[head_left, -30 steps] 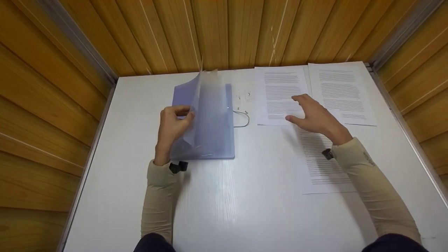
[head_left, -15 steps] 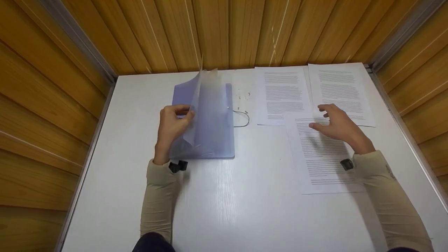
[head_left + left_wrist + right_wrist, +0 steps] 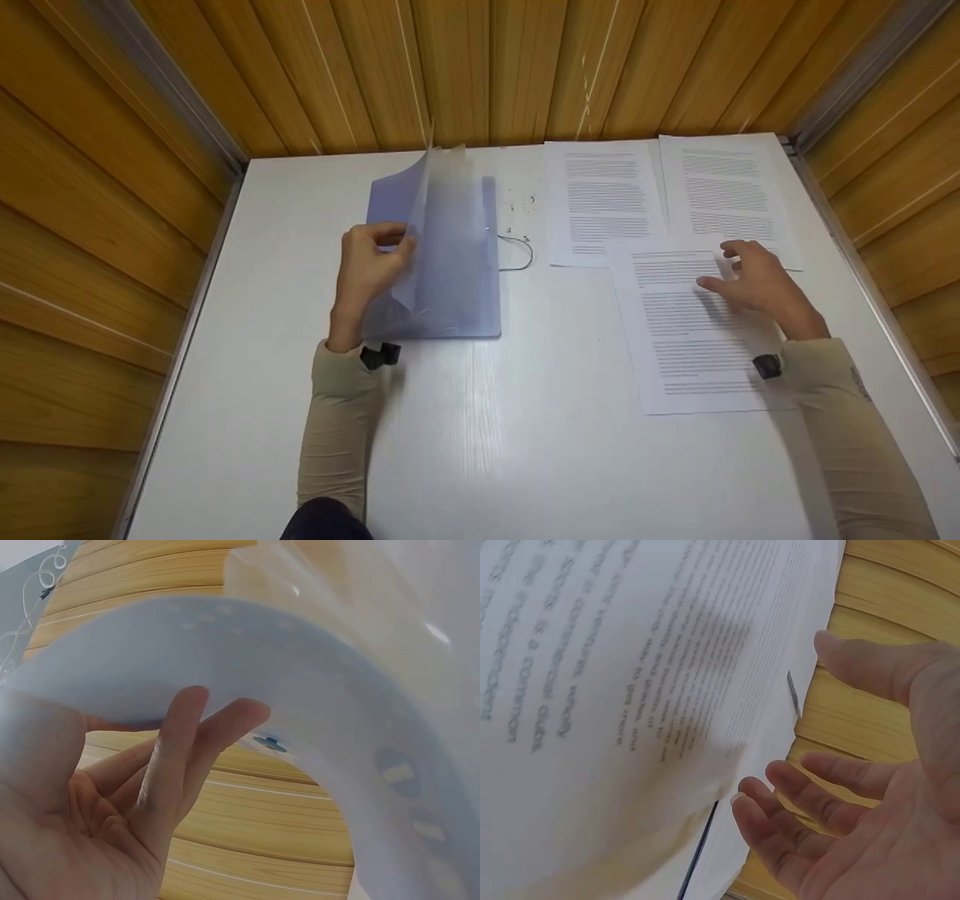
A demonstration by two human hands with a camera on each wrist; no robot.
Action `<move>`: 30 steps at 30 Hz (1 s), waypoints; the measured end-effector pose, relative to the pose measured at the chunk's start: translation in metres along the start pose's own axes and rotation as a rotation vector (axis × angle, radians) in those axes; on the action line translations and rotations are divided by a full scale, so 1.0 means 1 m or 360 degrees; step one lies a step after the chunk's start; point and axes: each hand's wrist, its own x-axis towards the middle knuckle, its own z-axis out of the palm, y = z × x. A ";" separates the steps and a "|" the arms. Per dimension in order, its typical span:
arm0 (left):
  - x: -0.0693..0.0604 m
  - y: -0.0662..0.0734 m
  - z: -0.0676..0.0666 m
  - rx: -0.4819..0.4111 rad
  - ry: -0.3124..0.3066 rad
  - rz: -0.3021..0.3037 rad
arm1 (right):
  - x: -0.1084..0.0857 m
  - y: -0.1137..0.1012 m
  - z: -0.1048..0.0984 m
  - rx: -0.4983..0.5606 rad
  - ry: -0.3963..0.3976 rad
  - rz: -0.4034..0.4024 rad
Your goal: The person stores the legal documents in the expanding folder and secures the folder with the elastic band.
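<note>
A translucent blue-purple folder [image 3: 465, 285] lies on the white table, left of the middle. My left hand [image 3: 369, 262] pinches its raised front cover, which stands up and bends. In the left wrist view the cover [image 3: 300, 652] curves past the thumb, with small holes or marks along it. My right hand [image 3: 761, 289], fingers loosely bent and apart from the thumb, hovers over the right side of a printed sheet [image 3: 637, 382]. Nothing is held in it. The right wrist view has the same hand [image 3: 847, 810] beside a sheet's printed text [image 3: 630, 652].
Two more printed sheets, a left one [image 3: 600, 195] and a right one [image 3: 724, 180], lie at the back right, partly under the front sheet. A thin elastic loop [image 3: 531, 255] sticks out from the folder's right edge. Wooden slat walls [image 3: 510, 67] enclose the table [image 3: 450, 450].
My right hand has moved right and toward me, from over the back left sheet to the front sheet's right side. My left hand and the folder have stayed put.
</note>
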 end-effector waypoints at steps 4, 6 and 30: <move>-0.001 -0.001 -0.003 0.0012 0.0002 -0.0006 | 0.000 0.008 0.002 0.0044 0.0015 0.0057; -0.001 -0.001 -0.004 0.0017 -0.0001 -0.0008 | -0.001 0.012 0.002 0.0063 0.0019 0.0076; 0.000 0.001 0.002 0.0015 0.0013 0.0015 | -0.012 0.028 0.001 0.0194 -0.0014 0.0363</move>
